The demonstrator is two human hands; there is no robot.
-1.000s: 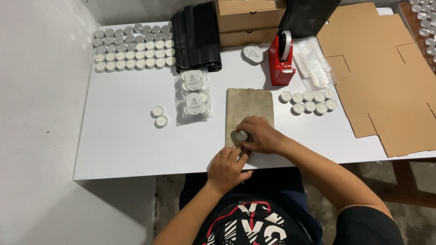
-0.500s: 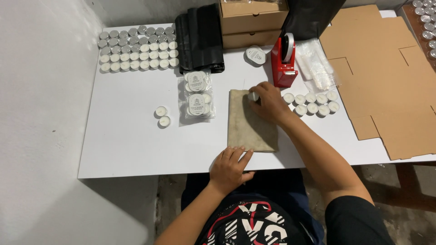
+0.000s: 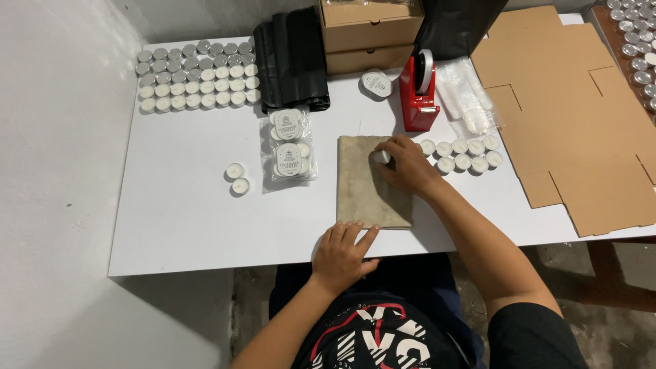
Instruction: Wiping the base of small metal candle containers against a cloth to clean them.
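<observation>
My right hand (image 3: pixel 404 166) moved candle (image 3: pixel 380 157) from cloth's (image 3: pixel 369 184) near end to far end. Right fingers closed on candle, pressing it to cloth. Left hand (image 3: pixel 342 254) flat, empty, pinning cloth at desk's (image 3: pixel 184 219) front edge. Wiped candles: judged few; rows (image 3: pixel 195 75) at far-left corner untouched.

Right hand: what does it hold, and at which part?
The right hand holds a small tealight candle by its round side, fingertips around it, over the tan cloth. The left hand holds nothing; its fingers press the cloth's near edge.
</observation>
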